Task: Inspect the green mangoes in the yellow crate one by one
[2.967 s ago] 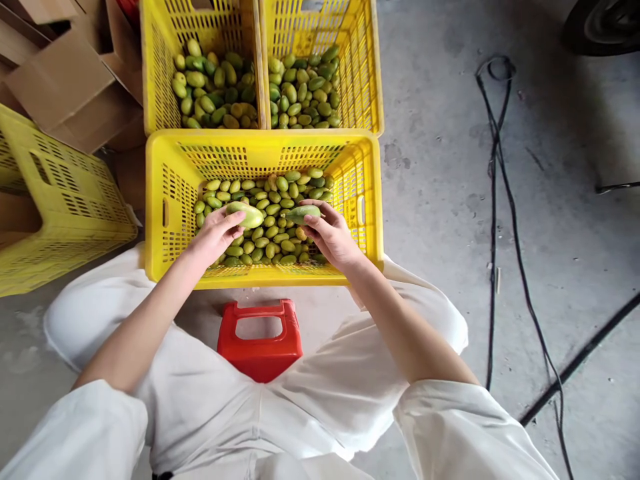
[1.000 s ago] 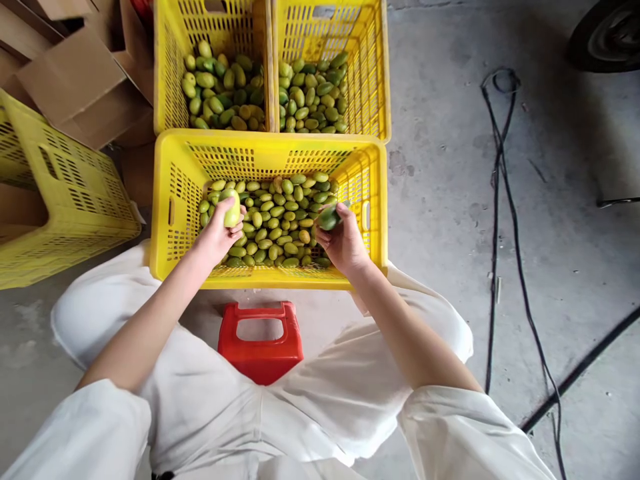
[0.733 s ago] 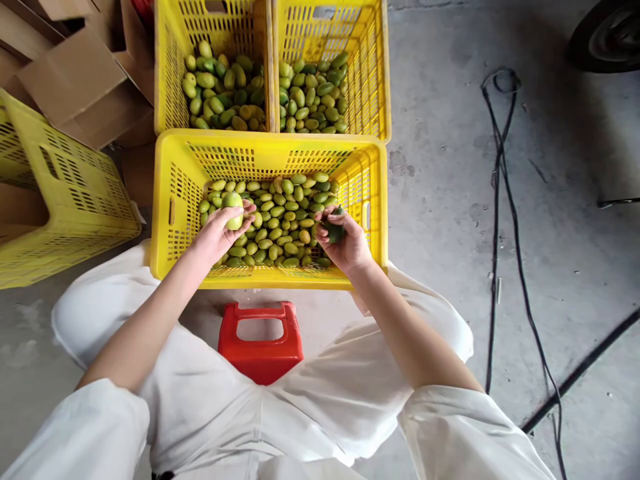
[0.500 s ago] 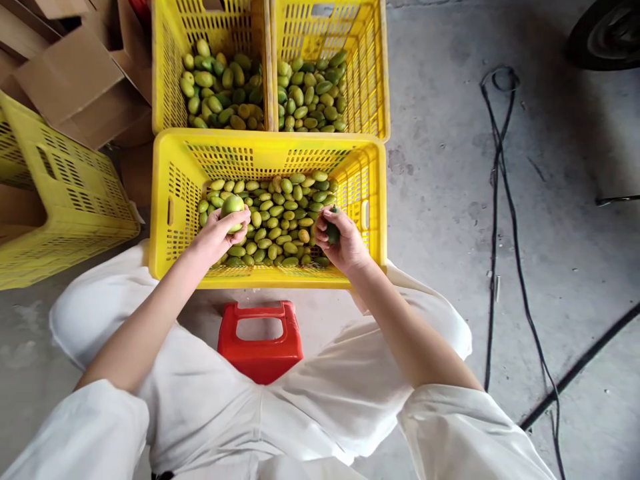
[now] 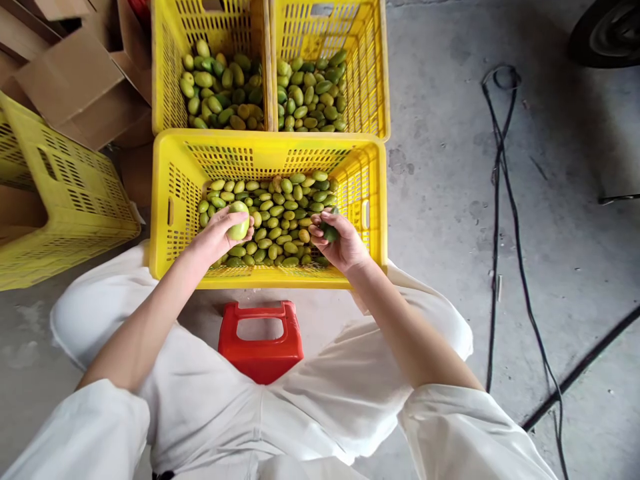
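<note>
My left hand (image 5: 219, 232) is closed around a pale green, oval fruit (image 5: 239, 222) that looks like a small mango. A darker green fruit (image 5: 330, 230) of the same sort is in my right hand (image 5: 345, 243), with the fingers curled about it. Both hands are above the near yellow crate (image 5: 165, 167), left and right of its middle. Inside that crate lies a layer of green and yellowish fruits (image 5: 275, 220), partly covered by my hands.
Two yellow crates (image 5: 273, 73) holding larger-looking fruits adjoin the far side. Left are a tilted yellow crate (image 5: 85, 193) and cardboard boxes (image 5: 75, 73). A red plastic stool (image 5: 260, 353) is between my legs. Black cables (image 5: 517, 253) and a wheel (image 5: 610, 33) are at right.
The pale fruit in my left hand has turned and shifted slightly right and down. The fingers of my right hand have loosened a little around the dark fruit, which is tilted differently.
</note>
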